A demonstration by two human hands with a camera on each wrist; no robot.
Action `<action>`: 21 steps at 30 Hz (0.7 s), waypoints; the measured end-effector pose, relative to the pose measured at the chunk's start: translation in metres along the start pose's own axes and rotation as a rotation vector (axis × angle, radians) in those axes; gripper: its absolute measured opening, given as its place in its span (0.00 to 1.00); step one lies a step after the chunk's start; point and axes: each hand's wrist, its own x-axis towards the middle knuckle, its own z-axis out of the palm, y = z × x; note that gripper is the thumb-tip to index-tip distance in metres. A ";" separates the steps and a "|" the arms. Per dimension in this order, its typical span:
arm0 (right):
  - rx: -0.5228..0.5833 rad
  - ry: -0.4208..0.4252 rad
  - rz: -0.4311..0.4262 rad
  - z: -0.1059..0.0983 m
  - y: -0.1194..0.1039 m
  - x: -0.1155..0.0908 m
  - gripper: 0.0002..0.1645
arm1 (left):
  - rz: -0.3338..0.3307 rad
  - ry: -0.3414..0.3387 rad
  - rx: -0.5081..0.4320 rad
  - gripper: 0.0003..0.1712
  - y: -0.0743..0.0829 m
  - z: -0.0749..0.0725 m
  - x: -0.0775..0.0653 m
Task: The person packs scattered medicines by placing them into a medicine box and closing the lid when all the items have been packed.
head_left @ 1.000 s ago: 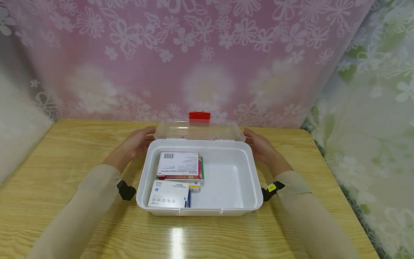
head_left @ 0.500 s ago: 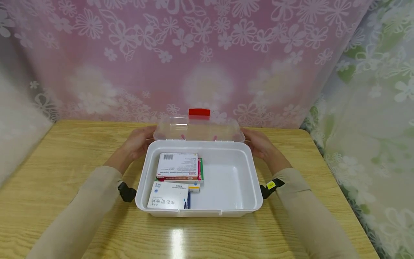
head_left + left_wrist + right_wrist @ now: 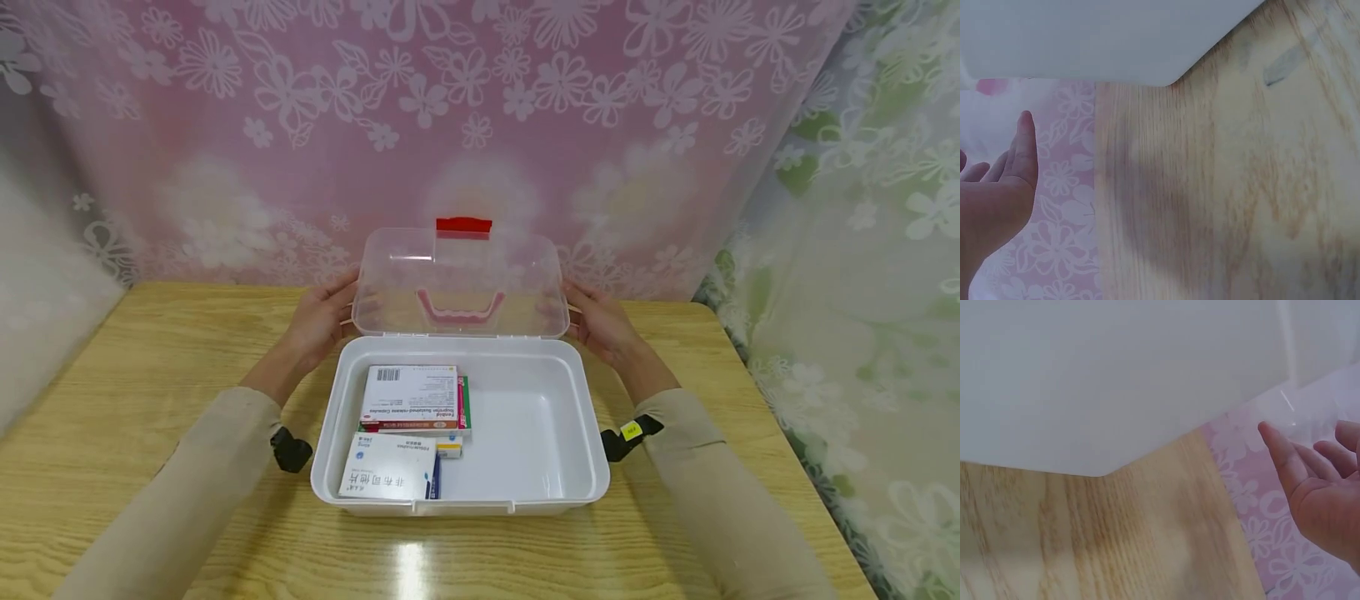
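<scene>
A white plastic box (image 3: 517, 442) stands on the table with its clear lid (image 3: 390, 283) raised on the hinges at the far side. The lid bears a red latch (image 3: 463, 225) on its top edge and a pink handle (image 3: 457, 316). My left hand (image 3: 315, 329) is at the lid's left edge, some fingers behind the clear plastic. At the right edge, my right hand (image 3: 603, 329) mirrors it. Both wrist views show fairly straight fingers on the left hand (image 3: 1007, 181) and right hand (image 3: 1319, 481). Actual contact with the lid is hard to make out.
Inside the box's left half lie several medicine cartons, among them an ibuprofen carton (image 3: 412, 396) and a white carton (image 3: 386, 467) nearer the front. The wooden table (image 3: 247, 533) ends at a pink floral curtain (image 3: 480, 150) behind the lid.
The lid has swung up from leaning far back to a steeper stand, and its pink handle shows fully now. Both hands have risen slightly with it. The cartons keep their places in the box.
</scene>
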 end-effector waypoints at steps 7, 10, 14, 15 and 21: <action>0.007 0.023 -0.091 0.007 -0.008 -0.001 0.30 | 0.130 -0.006 0.125 0.29 0.010 0.004 -0.005; -0.012 0.037 -0.116 0.010 -0.012 -0.004 0.30 | 0.158 0.000 0.183 0.29 0.015 0.006 -0.007; -0.074 0.054 -0.156 0.012 -0.016 -0.006 0.30 | 0.184 0.007 0.226 0.28 0.022 0.009 -0.010; -0.098 0.061 -0.164 0.012 -0.017 -0.007 0.30 | 0.189 0.011 0.235 0.28 0.023 0.009 -0.010; -0.203 0.081 -0.230 0.011 -0.021 -0.014 0.30 | 0.251 0.041 0.350 0.27 0.030 0.013 -0.017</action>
